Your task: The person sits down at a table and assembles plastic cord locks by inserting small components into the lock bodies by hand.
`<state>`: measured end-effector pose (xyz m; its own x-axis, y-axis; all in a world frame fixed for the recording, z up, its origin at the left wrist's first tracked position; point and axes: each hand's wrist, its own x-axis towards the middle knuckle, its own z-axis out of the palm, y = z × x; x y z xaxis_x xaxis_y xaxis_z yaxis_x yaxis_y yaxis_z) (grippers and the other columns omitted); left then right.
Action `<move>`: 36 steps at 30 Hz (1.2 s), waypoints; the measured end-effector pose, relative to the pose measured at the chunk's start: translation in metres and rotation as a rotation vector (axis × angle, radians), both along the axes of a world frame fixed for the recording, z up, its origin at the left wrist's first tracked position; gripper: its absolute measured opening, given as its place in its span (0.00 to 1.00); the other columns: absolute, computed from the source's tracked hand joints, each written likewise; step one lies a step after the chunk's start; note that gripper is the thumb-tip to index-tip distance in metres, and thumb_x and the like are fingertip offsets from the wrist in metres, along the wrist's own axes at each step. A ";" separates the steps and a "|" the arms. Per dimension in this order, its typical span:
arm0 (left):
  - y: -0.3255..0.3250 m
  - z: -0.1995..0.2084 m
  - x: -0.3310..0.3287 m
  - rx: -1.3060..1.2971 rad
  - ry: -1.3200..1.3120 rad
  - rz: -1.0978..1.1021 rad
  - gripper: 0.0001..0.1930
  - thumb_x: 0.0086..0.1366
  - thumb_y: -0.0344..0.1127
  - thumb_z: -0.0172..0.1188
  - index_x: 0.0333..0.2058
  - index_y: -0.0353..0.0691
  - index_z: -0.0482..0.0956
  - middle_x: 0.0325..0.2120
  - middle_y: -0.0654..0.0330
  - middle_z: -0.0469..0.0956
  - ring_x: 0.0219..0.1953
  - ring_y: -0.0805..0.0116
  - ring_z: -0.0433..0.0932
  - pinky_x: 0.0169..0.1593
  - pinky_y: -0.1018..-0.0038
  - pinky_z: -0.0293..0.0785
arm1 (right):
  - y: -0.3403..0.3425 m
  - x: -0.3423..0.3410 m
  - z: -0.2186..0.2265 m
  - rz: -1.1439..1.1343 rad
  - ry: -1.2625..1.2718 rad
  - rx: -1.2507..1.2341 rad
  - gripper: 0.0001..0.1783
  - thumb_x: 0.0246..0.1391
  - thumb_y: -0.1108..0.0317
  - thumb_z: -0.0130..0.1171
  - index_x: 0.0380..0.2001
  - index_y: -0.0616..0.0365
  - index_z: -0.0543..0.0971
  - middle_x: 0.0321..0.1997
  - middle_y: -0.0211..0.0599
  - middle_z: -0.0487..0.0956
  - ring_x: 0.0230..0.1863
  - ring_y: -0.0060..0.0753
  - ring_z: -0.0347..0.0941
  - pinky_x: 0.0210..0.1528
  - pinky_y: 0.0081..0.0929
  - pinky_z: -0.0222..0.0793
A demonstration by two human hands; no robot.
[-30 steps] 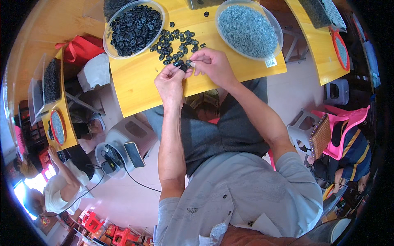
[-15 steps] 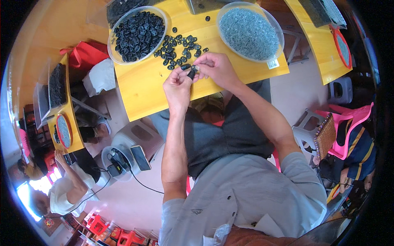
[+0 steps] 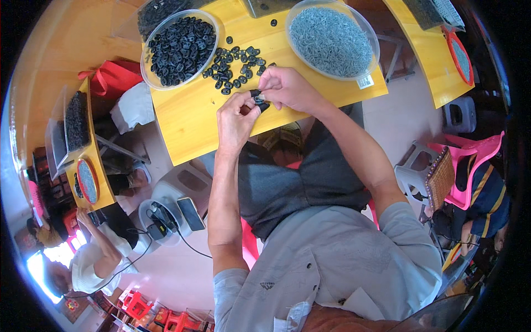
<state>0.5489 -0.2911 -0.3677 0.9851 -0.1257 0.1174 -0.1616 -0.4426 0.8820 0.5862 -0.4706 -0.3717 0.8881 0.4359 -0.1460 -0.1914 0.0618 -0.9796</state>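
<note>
My left hand [image 3: 237,117] is closed in a pinch above the near edge of the yellow table [image 3: 180,124]. Its thumb and index fingertips have black covers. Between them sits a small black oval piece [image 3: 258,100], partly hidden by the fingers. My right hand [image 3: 290,91] meets it from the right, fingertips pinched together at the piece; whatever they grip is too small to make out. Loose black oval pieces with holes [image 3: 228,84] lie scattered just beyond my hands.
A clear round tub [image 3: 144,72] of black pieces stands at the far left of the table. Another tub [image 3: 378,50] at the right holds thin silvery metal parts. A plastic stool with a phone [image 3: 191,214] and cables is at lower left. Other people sit at both sides.
The piece sits lower between my left fingertips, and my right fingers have shifted slightly over it. The table and tubs appear a little further left and up in the view.
</note>
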 end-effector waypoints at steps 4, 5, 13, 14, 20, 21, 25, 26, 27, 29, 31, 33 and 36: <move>0.000 0.002 0.001 -0.022 0.008 -0.038 0.12 0.48 0.18 0.64 0.35 0.32 0.79 0.23 0.61 0.73 0.23 0.75 0.72 0.29 0.78 0.71 | -0.001 -0.001 0.006 -0.012 0.027 -0.040 0.07 0.49 0.79 0.58 0.32 0.62 0.71 0.24 0.30 0.75 0.19 0.16 0.67 0.21 0.15 0.63; -0.001 0.003 0.001 -0.024 0.005 -0.039 0.12 0.48 0.19 0.64 0.34 0.32 0.78 0.22 0.61 0.72 0.22 0.75 0.72 0.28 0.78 0.71 | -0.001 0.000 0.006 -0.002 0.027 -0.044 0.07 0.49 0.78 0.58 0.32 0.62 0.71 0.24 0.30 0.75 0.19 0.16 0.67 0.20 0.15 0.62; 0.002 0.000 0.001 0.045 -0.034 -0.008 0.09 0.48 0.21 0.66 0.28 0.33 0.75 0.21 0.58 0.73 0.21 0.68 0.73 0.29 0.74 0.71 | 0.001 0.002 0.010 0.020 0.014 -0.094 0.05 0.50 0.79 0.57 0.31 0.62 0.72 0.21 0.29 0.73 0.17 0.16 0.66 0.18 0.16 0.60; 0.002 0.000 0.001 0.067 -0.053 -0.004 0.09 0.48 0.22 0.66 0.27 0.33 0.75 0.21 0.57 0.73 0.22 0.66 0.74 0.29 0.73 0.71 | 0.002 0.003 0.010 0.033 0.022 -0.099 0.05 0.50 0.79 0.57 0.30 0.62 0.71 0.21 0.28 0.73 0.17 0.16 0.66 0.18 0.16 0.60; 0.004 0.001 -0.002 0.112 -0.090 -0.005 0.08 0.49 0.23 0.66 0.26 0.33 0.74 0.22 0.54 0.74 0.24 0.59 0.76 0.31 0.68 0.72 | 0.003 0.003 0.006 0.051 0.018 -0.113 0.04 0.50 0.79 0.56 0.29 0.60 0.71 0.20 0.26 0.71 0.16 0.16 0.65 0.18 0.16 0.60; 0.004 0.000 -0.003 0.108 -0.096 -0.011 0.08 0.49 0.23 0.66 0.27 0.33 0.74 0.22 0.53 0.74 0.25 0.58 0.76 0.31 0.68 0.72 | 0.002 0.002 0.006 0.040 0.038 -0.099 0.05 0.50 0.79 0.56 0.29 0.60 0.72 0.19 0.26 0.71 0.16 0.15 0.65 0.17 0.16 0.60; 0.006 -0.002 -0.008 0.054 -0.107 -0.002 0.07 0.50 0.24 0.66 0.28 0.33 0.76 0.22 0.53 0.75 0.24 0.58 0.77 0.30 0.68 0.73 | 0.004 -0.001 0.015 0.062 0.060 -0.119 0.05 0.50 0.79 0.57 0.28 0.59 0.72 0.20 0.25 0.71 0.16 0.15 0.66 0.17 0.15 0.61; 0.006 -0.003 -0.008 0.049 -0.101 -0.001 0.07 0.50 0.24 0.65 0.29 0.33 0.77 0.22 0.54 0.75 0.24 0.60 0.77 0.30 0.69 0.73 | 0.004 -0.002 0.018 0.063 0.050 -0.139 0.05 0.50 0.79 0.57 0.29 0.59 0.72 0.20 0.25 0.71 0.17 0.15 0.67 0.17 0.15 0.62; 0.006 -0.004 -0.009 0.048 -0.112 0.010 0.07 0.50 0.24 0.65 0.29 0.33 0.77 0.22 0.54 0.75 0.24 0.60 0.77 0.30 0.69 0.73 | 0.004 -0.003 0.020 0.073 0.038 -0.141 0.05 0.50 0.79 0.57 0.29 0.59 0.72 0.20 0.25 0.71 0.17 0.15 0.67 0.17 0.15 0.62; 0.003 -0.002 -0.007 -0.013 -0.086 0.004 0.07 0.50 0.22 0.64 0.30 0.34 0.78 0.21 0.58 0.75 0.23 0.71 0.74 0.28 0.75 0.70 | 0.002 -0.002 0.021 0.064 0.068 -0.190 0.05 0.49 0.78 0.57 0.28 0.59 0.72 0.21 0.26 0.73 0.18 0.16 0.69 0.17 0.14 0.62; 0.004 -0.003 -0.005 0.017 -0.077 -0.022 0.11 0.51 0.22 0.64 0.36 0.33 0.78 0.23 0.59 0.77 0.24 0.75 0.74 0.29 0.77 0.71 | -0.001 0.003 0.019 0.080 0.082 -0.192 0.04 0.49 0.77 0.57 0.29 0.59 0.73 0.22 0.27 0.74 0.19 0.17 0.70 0.19 0.15 0.64; 0.001 -0.008 -0.001 -0.251 0.027 0.088 0.16 0.53 0.22 0.63 0.42 0.31 0.75 0.26 0.61 0.78 0.26 0.78 0.74 0.31 0.80 0.73 | -0.003 0.012 0.019 0.087 0.107 -0.198 0.03 0.50 0.77 0.57 0.29 0.60 0.73 0.23 0.28 0.75 0.20 0.18 0.72 0.20 0.16 0.66; 0.013 -0.021 0.006 -0.419 0.024 0.256 0.15 0.61 0.24 0.58 0.47 0.31 0.73 0.26 0.63 0.78 0.26 0.81 0.73 0.30 0.82 0.71 | 0.019 0.033 0.044 -0.059 -0.162 -0.094 0.06 0.52 0.75 0.57 0.34 0.62 0.76 0.28 0.34 0.80 0.27 0.23 0.77 0.30 0.20 0.72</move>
<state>0.5550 -0.2784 -0.3882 0.9813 0.1736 0.0828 -0.0713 -0.0716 0.9949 0.6195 -0.4518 -0.3276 0.9270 0.3732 -0.0367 -0.0296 -0.0246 -0.9993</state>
